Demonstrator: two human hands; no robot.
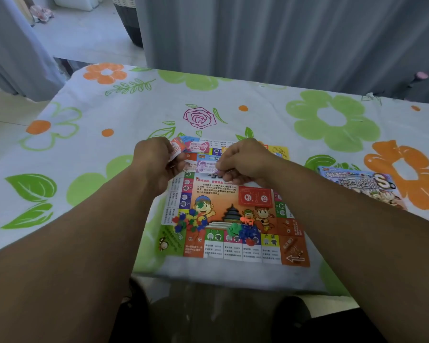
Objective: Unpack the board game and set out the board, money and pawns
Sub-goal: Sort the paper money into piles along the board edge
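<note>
Dealing money, I'd say: left hand (pixel 156 160) clamps a wad of notes (pixel 176 147), right hand (pixel 243 160) pinches a single note (pixel 204 167) over the board (pixel 217 188) — next, lay it flat.

Your forearms (pixel 89 231) are bare from the left grip (pixel 156 159) and right grip (pixel 243 160) back to the frame edge. Behind both grips, your lap wears near-black clothing (pixel 208 320).

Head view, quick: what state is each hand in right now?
Left hand: closed, gripping an orange money note.
Right hand: closed, pinching a purple money note over the board.
</note>
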